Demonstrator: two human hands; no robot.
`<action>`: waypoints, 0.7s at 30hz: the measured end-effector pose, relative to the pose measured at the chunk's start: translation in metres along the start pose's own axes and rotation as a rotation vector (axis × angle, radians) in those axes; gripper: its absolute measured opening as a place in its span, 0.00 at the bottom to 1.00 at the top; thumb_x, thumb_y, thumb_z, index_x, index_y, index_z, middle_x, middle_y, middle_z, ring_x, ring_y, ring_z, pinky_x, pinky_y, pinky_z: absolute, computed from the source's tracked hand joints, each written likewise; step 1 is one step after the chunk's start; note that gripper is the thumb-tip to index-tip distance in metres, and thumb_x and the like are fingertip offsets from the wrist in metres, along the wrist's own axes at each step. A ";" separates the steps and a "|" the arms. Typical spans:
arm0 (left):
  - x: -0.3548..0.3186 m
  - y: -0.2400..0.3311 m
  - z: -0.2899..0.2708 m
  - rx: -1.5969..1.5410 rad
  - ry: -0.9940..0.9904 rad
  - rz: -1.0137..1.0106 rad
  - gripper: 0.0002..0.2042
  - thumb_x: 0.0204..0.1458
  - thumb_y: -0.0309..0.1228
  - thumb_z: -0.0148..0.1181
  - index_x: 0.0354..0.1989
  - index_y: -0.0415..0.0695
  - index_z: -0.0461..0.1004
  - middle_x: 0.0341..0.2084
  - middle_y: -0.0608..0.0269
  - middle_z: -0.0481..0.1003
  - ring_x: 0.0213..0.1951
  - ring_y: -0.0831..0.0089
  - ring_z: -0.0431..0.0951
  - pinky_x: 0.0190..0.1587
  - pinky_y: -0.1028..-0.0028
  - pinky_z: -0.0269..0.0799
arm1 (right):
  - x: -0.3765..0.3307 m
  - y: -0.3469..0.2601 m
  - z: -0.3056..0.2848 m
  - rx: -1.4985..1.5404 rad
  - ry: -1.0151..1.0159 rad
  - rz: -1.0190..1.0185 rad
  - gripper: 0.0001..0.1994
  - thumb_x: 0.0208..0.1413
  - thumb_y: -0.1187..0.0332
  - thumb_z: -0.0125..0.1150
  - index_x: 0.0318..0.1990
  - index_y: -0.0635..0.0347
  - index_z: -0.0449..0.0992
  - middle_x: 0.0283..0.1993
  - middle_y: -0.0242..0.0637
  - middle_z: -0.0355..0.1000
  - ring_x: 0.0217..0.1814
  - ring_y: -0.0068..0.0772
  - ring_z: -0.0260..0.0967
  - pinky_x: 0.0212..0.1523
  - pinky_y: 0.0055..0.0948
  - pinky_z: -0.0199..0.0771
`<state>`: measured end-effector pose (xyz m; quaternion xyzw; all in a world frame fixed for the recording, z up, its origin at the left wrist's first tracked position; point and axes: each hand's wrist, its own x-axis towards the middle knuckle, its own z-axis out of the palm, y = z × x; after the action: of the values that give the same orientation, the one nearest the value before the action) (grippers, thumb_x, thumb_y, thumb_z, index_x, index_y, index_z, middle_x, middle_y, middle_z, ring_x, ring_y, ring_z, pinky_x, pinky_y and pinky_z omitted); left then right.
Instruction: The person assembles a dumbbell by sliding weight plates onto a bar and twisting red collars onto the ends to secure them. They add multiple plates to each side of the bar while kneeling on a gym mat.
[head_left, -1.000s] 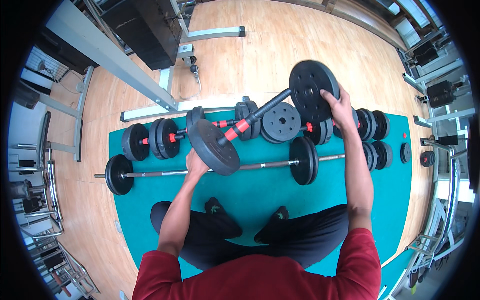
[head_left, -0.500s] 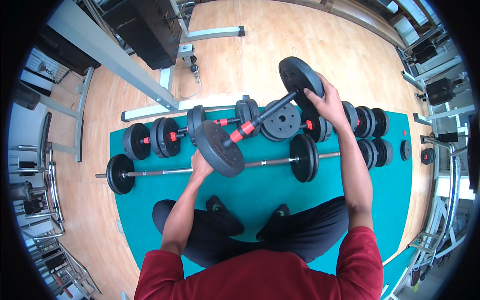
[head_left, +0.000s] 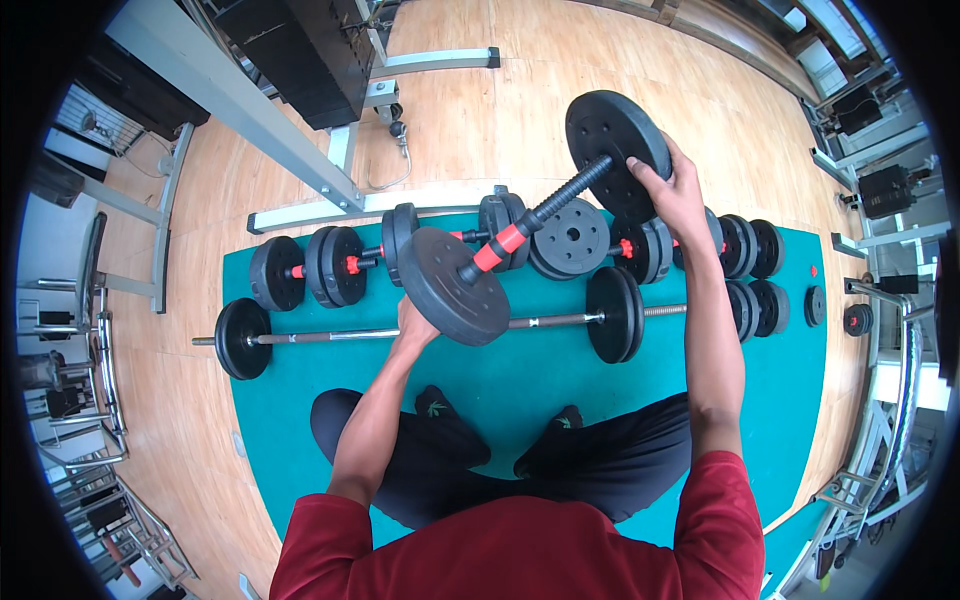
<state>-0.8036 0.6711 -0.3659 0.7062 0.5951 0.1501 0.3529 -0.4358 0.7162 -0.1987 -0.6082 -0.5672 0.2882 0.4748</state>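
Observation:
I hold a dumbbell point(head_left: 508, 240) tilted above the mat, its bar black with a red collar grip. My left hand point(head_left: 414, 322) is at the lower black weight plate point(head_left: 440, 290), its fingers mostly hidden behind it. At the upper end, my right hand point(head_left: 684, 200) grips the rim of the other black weight plate point(head_left: 600, 135), thumb on the face toward the bar. The bar's threaded end meets this plate's centre; whether it passes through is hidden. Below the dumbbell lies a long barbell point(head_left: 370, 335) with black plates.
Several dumbbells point(head_left: 337, 266) with black plates and red nuts line the far part of the green mat point(head_left: 330, 385). A loose plate point(head_left: 570, 240) leans among them. Small plates point(head_left: 815, 306) lie at the right. A grey machine frame point(head_left: 300, 170) stands beyond, on a wooden floor point(head_left: 540, 120).
The dumbbell has shifted slightly to the right and away from me, with both hands moving along. The upper plate now shows more of its face.

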 end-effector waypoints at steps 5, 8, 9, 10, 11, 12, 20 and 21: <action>0.002 0.006 0.001 -0.036 0.020 0.014 0.21 0.41 0.43 0.67 0.43 0.48 0.78 0.41 0.53 0.79 0.45 0.50 0.77 0.44 0.56 0.72 | -0.007 -0.009 0.017 -0.253 -0.112 -0.102 0.28 0.51 0.68 0.63 0.59 0.69 0.66 0.56 0.59 0.70 0.57 0.46 0.71 0.58 0.34 0.67; 0.004 0.017 0.005 -0.027 0.015 0.015 0.21 0.42 0.43 0.67 0.44 0.48 0.78 0.41 0.52 0.79 0.45 0.50 0.77 0.44 0.57 0.73 | -0.020 -0.003 0.033 -0.256 -0.171 -0.094 0.28 0.51 0.66 0.63 0.61 0.61 0.66 0.67 0.61 0.57 0.66 0.55 0.61 0.64 0.41 0.60; 0.004 0.017 0.008 -0.030 0.022 0.018 0.20 0.42 0.43 0.67 0.44 0.48 0.78 0.41 0.52 0.78 0.45 0.50 0.77 0.44 0.57 0.73 | -0.026 -0.004 0.041 -0.278 -0.199 -0.119 0.29 0.50 0.65 0.63 0.62 0.59 0.66 0.68 0.60 0.56 0.69 0.55 0.57 0.67 0.47 0.56; 0.004 0.016 0.010 -0.032 0.030 0.022 0.20 0.42 0.42 0.67 0.44 0.48 0.78 0.41 0.52 0.78 0.45 0.51 0.77 0.44 0.57 0.73 | -0.032 -0.011 0.049 -0.431 -0.253 -0.135 0.29 0.51 0.65 0.63 0.63 0.53 0.65 0.68 0.57 0.57 0.74 0.54 0.48 0.68 0.64 0.41; 0.003 0.016 0.012 -0.037 0.036 0.015 0.20 0.42 0.42 0.67 0.44 0.48 0.78 0.41 0.51 0.78 0.45 0.51 0.77 0.44 0.57 0.73 | -0.039 -0.019 0.056 -0.429 -0.307 -0.132 0.28 0.53 0.65 0.62 0.62 0.56 0.65 0.68 0.57 0.56 0.76 0.53 0.41 0.69 0.67 0.31; 0.001 0.015 0.015 -0.043 0.038 0.009 0.20 0.42 0.42 0.67 0.44 0.48 0.77 0.41 0.51 0.78 0.45 0.51 0.77 0.44 0.57 0.73 | -0.043 -0.018 0.060 -0.456 -0.296 -0.155 0.28 0.53 0.65 0.62 0.62 0.56 0.64 0.68 0.57 0.56 0.76 0.53 0.43 0.70 0.66 0.29; 0.001 -0.001 0.034 -0.166 0.108 0.048 0.17 0.40 0.39 0.68 0.39 0.45 0.79 0.33 0.51 0.79 0.38 0.50 0.79 0.40 0.56 0.73 | -0.069 -0.013 0.071 -0.418 -0.241 -0.214 0.28 0.56 0.66 0.60 0.64 0.59 0.63 0.66 0.48 0.62 0.74 0.50 0.48 0.72 0.59 0.19; 0.002 -0.006 0.039 -0.231 0.153 0.077 0.17 0.40 0.39 0.68 0.38 0.44 0.79 0.32 0.52 0.79 0.37 0.50 0.80 0.39 0.56 0.74 | -0.071 -0.019 0.070 -0.424 -0.256 -0.242 0.27 0.57 0.66 0.58 0.64 0.59 0.63 0.66 0.47 0.62 0.74 0.50 0.48 0.72 0.59 0.19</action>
<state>-0.7830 0.6604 -0.3974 0.6698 0.5715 0.2843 0.3794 -0.5193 0.6633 -0.2211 -0.5803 -0.7389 0.1785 0.2922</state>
